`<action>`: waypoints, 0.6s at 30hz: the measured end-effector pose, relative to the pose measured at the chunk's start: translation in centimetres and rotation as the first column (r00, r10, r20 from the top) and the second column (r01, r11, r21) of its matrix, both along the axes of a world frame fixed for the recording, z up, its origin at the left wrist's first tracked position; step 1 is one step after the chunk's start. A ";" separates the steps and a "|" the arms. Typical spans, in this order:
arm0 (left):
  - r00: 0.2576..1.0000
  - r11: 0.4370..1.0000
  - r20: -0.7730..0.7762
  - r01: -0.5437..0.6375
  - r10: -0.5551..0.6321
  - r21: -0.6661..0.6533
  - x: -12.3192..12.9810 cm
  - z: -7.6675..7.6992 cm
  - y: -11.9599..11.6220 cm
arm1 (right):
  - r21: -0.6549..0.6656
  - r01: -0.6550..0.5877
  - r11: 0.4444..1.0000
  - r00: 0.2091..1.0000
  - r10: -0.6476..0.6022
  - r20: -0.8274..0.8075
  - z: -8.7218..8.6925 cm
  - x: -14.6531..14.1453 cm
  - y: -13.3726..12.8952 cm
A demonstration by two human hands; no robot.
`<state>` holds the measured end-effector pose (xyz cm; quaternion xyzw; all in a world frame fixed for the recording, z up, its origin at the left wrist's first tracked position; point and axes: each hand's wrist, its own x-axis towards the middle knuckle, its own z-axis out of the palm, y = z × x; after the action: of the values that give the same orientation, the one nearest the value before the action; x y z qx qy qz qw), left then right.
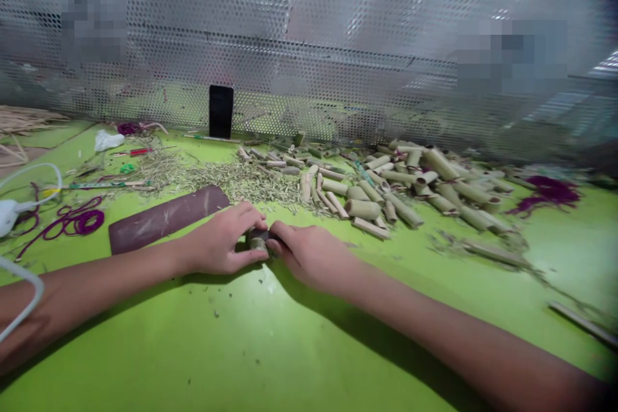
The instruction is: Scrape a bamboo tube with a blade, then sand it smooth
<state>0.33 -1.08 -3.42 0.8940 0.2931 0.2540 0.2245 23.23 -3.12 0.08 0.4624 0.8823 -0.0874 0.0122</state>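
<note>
Near the middle of the green table [232,347], a short, pale, round piece [257,243], which looks like bamboo, is between my two hands. My left hand [226,238] grips it, thumb on the near side and fingers on the far side. My right hand [309,254] has thumb and fingers pinched on a small dark strip [261,233] that lies against the top of the piece. The fingers partly hide both things. A brown sheet of what looks like sandpaper [164,219] lies behind my left forearm.
Cut bamboo tubes [410,177] are heaped at the back right, with shavings [232,180] to their left. A black phone [221,112] leans on the perforated metal screen [299,71]. Purple cord [87,215] and a white cable [36,290] are at left, more purple thread [550,193] at right.
</note>
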 end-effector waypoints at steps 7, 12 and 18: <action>0.998 0.998 0.021 0.053 -0.052 -0.041 -0.1 0.1 0.1 | -0.101 -0.071 0.992 0.993 0.061 -0.097 0.1 1.2 0.3; 0.999 0.998 0.035 0.009 -0.007 -0.059 0.1 -0.1 0.3 | -0.103 -0.036 0.994 0.998 0.030 -0.058 0.3 1.2 0.1; 1.000 0.998 -0.004 -0.009 0.009 -0.057 0.6 0.2 0.4 | -0.049 0.013 0.999 1.000 -0.013 -0.013 0.2 0.1 -0.3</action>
<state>0.95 -0.70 -3.17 0.8863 0.3047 0.2450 0.2481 23.36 -3.39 0.26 0.4671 0.8769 -0.1121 0.0170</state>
